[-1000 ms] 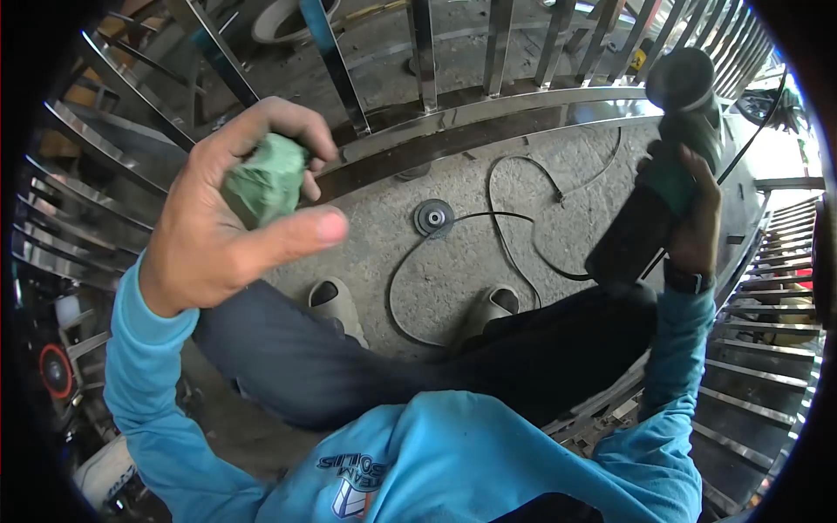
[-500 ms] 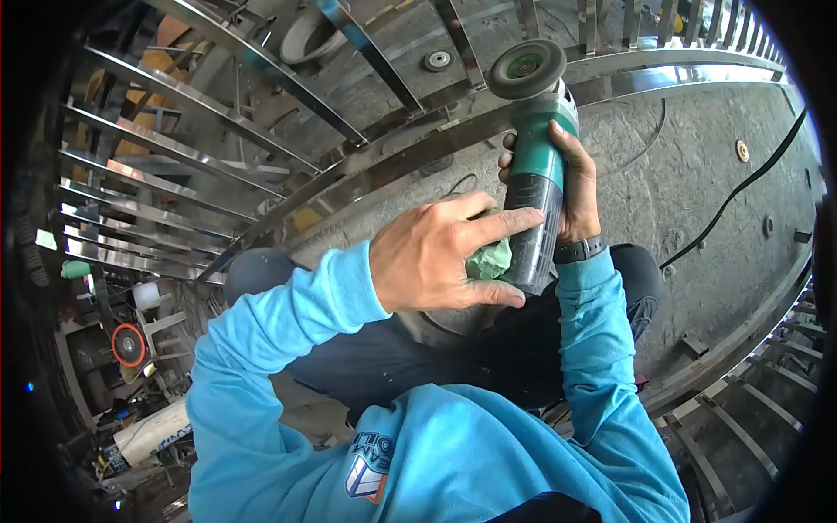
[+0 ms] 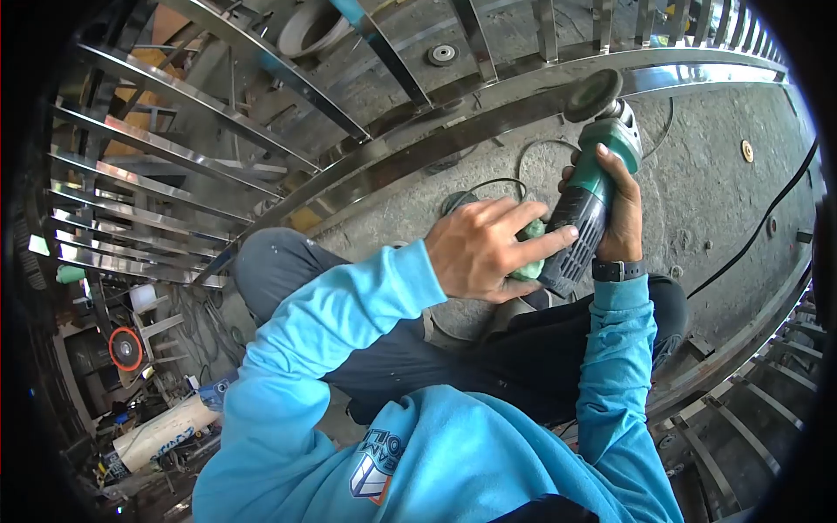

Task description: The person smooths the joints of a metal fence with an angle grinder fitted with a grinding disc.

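Note:
An angle grinder (image 3: 595, 185), green at the head and black at the vented rear, lies tilted in my right hand (image 3: 621, 213). My right fingers and thumb wrap round its green part. A round grey wheel (image 3: 595, 94) sits on its head, at the far end from me. My left hand (image 3: 493, 248) closes round a pale green lump (image 3: 531, 251), which its fingers partly hide. The left index fingertip rests against the grinder's black housing. What the lump is made of I cannot tell.
A shiny barred metal frame (image 3: 410, 157) curves across the floor ahead and to the left. More metal bars (image 3: 741, 427) stand at lower right. A black cable (image 3: 757, 174) crosses the concrete at right. Loose discs (image 3: 442, 55) lie about. A red-rimmed disc (image 3: 125, 348) is at left.
Both hands have shifted right with the grinder, whose wheel now sits farther right and lower in view. The black housing has turned, showing its vent slots. The green lump stays in my left hand.

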Motion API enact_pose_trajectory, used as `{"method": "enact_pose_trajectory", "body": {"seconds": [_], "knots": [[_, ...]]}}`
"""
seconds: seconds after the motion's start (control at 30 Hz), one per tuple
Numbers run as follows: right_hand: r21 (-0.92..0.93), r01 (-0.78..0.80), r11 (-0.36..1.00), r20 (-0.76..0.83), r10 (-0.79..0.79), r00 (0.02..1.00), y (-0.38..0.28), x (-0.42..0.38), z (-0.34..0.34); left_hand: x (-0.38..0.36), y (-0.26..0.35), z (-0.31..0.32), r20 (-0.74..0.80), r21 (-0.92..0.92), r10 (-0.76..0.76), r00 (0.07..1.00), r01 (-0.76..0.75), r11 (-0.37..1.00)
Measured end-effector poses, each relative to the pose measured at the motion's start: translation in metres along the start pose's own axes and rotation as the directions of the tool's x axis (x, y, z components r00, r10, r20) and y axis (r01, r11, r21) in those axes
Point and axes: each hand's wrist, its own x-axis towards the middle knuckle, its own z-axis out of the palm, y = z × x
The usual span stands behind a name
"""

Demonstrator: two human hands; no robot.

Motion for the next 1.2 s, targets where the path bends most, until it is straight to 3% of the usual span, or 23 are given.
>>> {"method": "enact_pose_trajectory", "body": {"seconds": [0.07, 0.2, 0.33, 0.47, 0.53, 0.6, 0.7, 0.93, 1.03, 1.07, 1.13, 1.2], "knots": [[-0.021, -0.008, 1.0, -0.021, 0.007, 1.0, 0.003, 0.001, -0.005, -0.006, -0.005, 0.017, -0.046, -0.07, -0.021, 0.999, 0.018, 0.997], [-0.244, 0.036, 0.969, -0.139, -0.071, 0.988, 0.016, 0.001, -0.015, -0.021, -0.011, 0.047, -0.036, -0.229, -0.087, 0.996, 0.076, 0.97], [-0.252, -0.013, 0.968, -0.229, -0.046, 0.972, 0.027, 0.006, -0.026, -0.034, -0.023, 0.062, -0.035, -0.264, -0.078, 0.996, 0.066, 0.962], [-0.413, 0.039, 0.91, -0.285, -0.169, 0.943, 0.034, 0.016, -0.027, -0.04, -0.044, 0.081, -0.064, -0.261, -0.032, 0.997, 0.014, 0.965], [-0.447, 0.056, 0.893, -0.315, -0.216, 0.924, 0.035, 0.02, -0.024, -0.038, -0.055, 0.084, -0.027, -0.361, -0.009, 1.0, -0.001, 0.933], [-0.453, 0.056, 0.89, -0.295, -0.209, 0.932, 0.034, 0.024, -0.015, -0.032, -0.068, 0.083, -0.04, -0.407, -0.01, 0.999, -0.007, 0.913], [-0.431, 0.061, 0.9, -0.243, -0.182, 0.953, 0.028, 0.033, -0.002, -0.025, -0.081, 0.074, -0.133, -0.177, 0.132, 0.982, -0.155, 0.972], [-0.353, 0.047, 0.934, -0.173, -0.115, 0.978, 0.03, 0.038, 0.009, -0.028, -0.092, 0.061, -0.199, -0.141, 0.175, 0.964, -0.205, 0.969], [-0.333, 0.035, 0.942, -0.184, -0.101, 0.978, 0.027, 0.034, 0.012, -0.026, -0.11, 0.049, -0.018, -0.323, 0.237, 0.971, -0.23, 0.918], [-0.34, 0.012, 0.941, -0.171, -0.074, 0.982, 0.025, 0.032, 0.012, -0.027, -0.119, 0.042, -0.024, -0.327, 0.241, 0.97, -0.236, 0.915], [-0.47, 0.17, 0.866, -0.135, -0.261, 0.956, 0.03, 0.029, 0.016, -0.028, -0.139, 0.031, -0.006, -0.24, 0.095, 0.995, -0.094, 0.966], [-0.588, 0.201, 0.783, -0.174, -0.365, 0.914, 0.039, 0.023, 0.026, -0.02, -0.154, 0.027, -0.333, -0.129, -0.059, 0.941, 0.016, 0.992]]}}
